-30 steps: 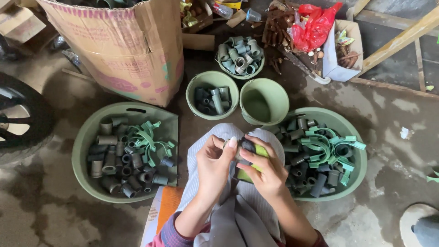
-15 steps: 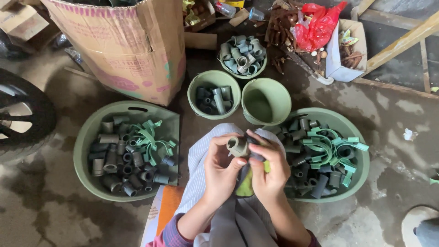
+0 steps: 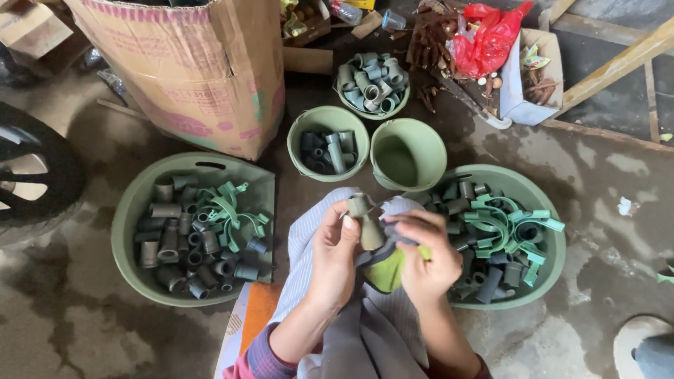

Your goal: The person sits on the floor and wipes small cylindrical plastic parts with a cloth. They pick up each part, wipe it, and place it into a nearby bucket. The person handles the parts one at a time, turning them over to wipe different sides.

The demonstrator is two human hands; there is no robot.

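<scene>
My left hand grips a short grey-green pipe fitting, held upright over my lap. My right hand is closed on a dark rag with a yellow-green patch, pressed against the fitting's right side. Both hands hover above a striped grey cloth spread over my knees. A large green basin on the left holds many grey fittings and green clips. Another green basin on the right holds the same kinds of parts.
Three small green bowls lie ahead: one with dark fittings, one empty, one farther back with pale fittings. A big cardboard box stands at the upper left, a tyre at the far left, a red plastic bag and clutter behind.
The fitting has been lifted and turned upright between my hands. My right hand has wrapped the rag closer around it.
</scene>
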